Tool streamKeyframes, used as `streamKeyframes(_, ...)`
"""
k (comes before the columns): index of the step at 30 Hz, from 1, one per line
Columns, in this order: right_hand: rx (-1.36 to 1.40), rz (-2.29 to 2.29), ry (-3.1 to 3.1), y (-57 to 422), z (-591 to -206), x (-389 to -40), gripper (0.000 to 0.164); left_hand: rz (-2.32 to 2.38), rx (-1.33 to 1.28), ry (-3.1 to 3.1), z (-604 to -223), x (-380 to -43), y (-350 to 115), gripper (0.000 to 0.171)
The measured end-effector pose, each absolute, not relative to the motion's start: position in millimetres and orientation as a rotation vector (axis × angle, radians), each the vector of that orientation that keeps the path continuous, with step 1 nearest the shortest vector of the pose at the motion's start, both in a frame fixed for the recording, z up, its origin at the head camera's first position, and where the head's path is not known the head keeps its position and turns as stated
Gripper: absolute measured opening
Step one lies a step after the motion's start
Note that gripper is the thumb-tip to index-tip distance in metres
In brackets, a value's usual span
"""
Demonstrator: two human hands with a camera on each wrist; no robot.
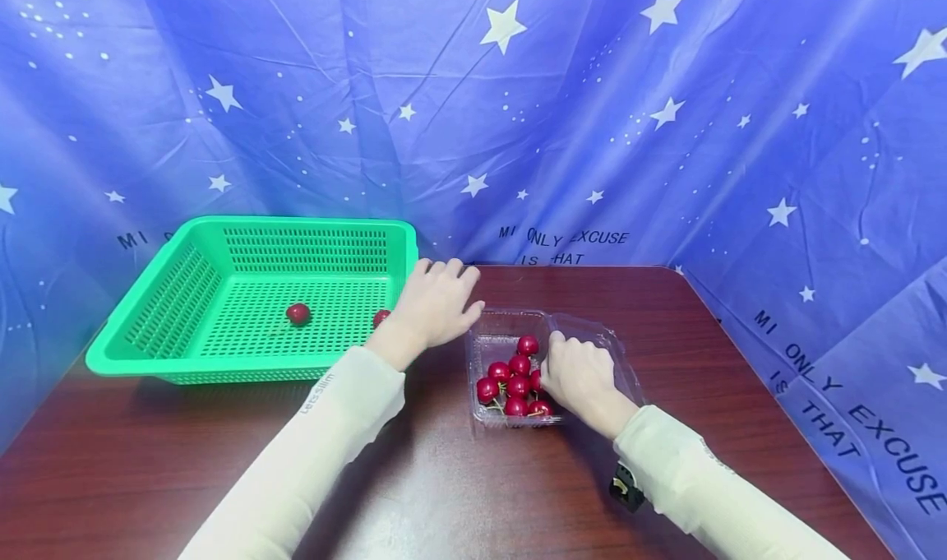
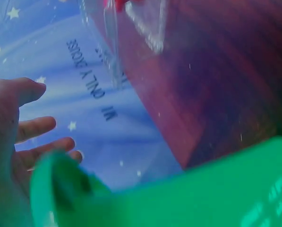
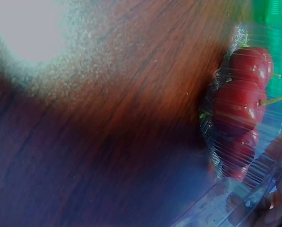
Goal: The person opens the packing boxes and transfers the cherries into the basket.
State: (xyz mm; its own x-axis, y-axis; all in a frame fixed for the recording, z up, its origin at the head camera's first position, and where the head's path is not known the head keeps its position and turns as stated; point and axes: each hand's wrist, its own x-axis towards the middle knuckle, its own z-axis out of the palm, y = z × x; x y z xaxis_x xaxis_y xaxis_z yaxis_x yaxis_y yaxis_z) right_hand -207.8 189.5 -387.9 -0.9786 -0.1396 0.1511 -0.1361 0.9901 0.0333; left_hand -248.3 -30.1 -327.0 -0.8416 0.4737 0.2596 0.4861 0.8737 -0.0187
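My left hand is beside the right end of a green plastic basket, fingers spread and holding nothing; the left wrist view shows its fingers apart. Two cherries lie in the basket: one cherry near the middle, another cherry partly behind my left forearm. At the right wall of a clear plastic box, my right hand grips the edge with curled fingers. Several red cherries with green stems sit inside the box; the right hand partly covers one. Through the plastic, the right wrist view shows cherries up close.
The box's clear lid lies folded out to the right, partly behind the right hand. Everything stands on a dark reddish wooden table. A blue curtain with white stars hangs behind and along the sides.
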Motion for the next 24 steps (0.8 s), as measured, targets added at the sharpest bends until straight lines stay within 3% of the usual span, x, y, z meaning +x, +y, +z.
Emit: streamKeyframes(24, 0.208, -0.05, -2.964, 189.0, -389.6, -208.5, 0.019, -0.213, -0.863, -2.655, -370.4, -243.1, 19.2, 0.032)
